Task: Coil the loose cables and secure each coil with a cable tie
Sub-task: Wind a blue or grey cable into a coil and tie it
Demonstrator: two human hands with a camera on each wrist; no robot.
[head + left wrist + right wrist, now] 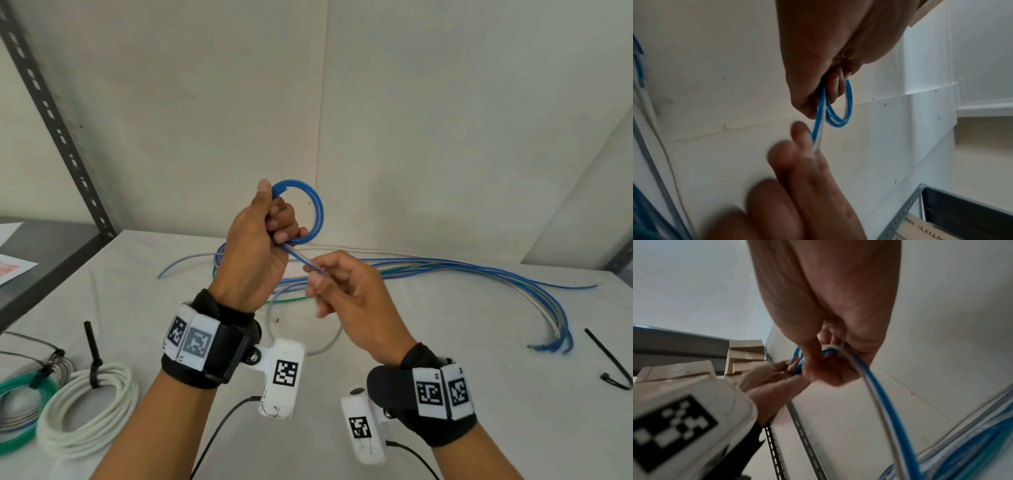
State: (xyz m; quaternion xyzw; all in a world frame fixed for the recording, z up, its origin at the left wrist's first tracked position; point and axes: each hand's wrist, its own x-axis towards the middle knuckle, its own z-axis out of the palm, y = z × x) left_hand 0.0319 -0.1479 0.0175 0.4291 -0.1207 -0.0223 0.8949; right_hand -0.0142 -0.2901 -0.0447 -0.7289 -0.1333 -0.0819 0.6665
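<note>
The left hand [255, 253] grips a small coil of thin blue cable [313, 209] raised above the white cloth-covered tabletop [445, 342]; the right hand [349, 294] pinches its trailing strand just beside. Loose blue, white and green cables [479, 270] sprawl toward the tabletop's far right edge, tied coils sit at its near left edge, and the middle lies bare. Writing on a cardboard box [920, 227] in the left wrist view is too cut off to read.

Glossy plastic blue cable [317, 209]; matt cloth-covered table [445, 342]; perforated metal upright [51, 113].

Both bare forearms carry black wrist straps [205, 359] bearing white panels with black square-code markers, each strap mounting a white camera housing [282, 377] with its own marker, a visible screw and a black cable.
</note>
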